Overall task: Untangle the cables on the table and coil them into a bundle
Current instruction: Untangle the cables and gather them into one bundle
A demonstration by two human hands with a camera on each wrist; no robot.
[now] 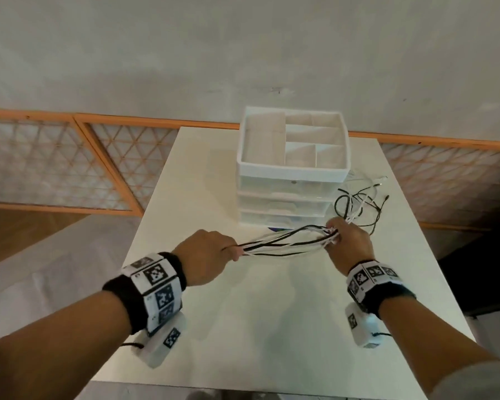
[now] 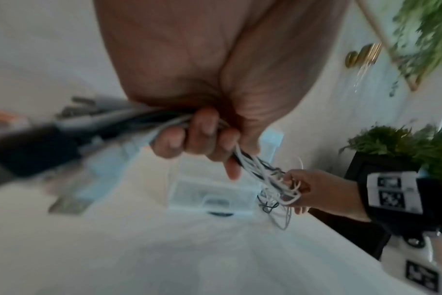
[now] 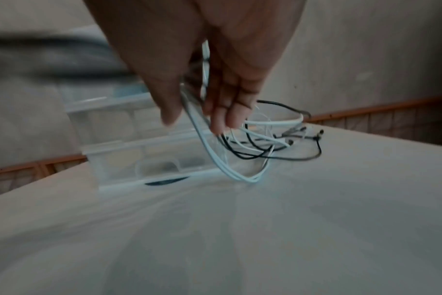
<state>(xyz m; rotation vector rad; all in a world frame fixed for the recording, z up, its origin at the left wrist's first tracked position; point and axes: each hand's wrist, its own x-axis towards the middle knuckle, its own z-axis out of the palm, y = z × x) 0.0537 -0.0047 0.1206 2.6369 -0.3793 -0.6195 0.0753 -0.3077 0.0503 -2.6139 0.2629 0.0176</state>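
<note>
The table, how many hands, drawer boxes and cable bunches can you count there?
Hands: 2, the left hand and the right hand, both gripping the cables.
Drawer boxes: 1, the white drawer organizer.
Cable bunches: 1, the black and white cables; single strands are too tangled to count.
Total: 4

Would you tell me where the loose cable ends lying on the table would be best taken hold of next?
Probably just beyond the right hand, where the loose cable ends fan out from its grip. Come from above on the side away from the drawer organizer: there the strands are still close together, whereas further out they spread into separate loops on the table.
</note>
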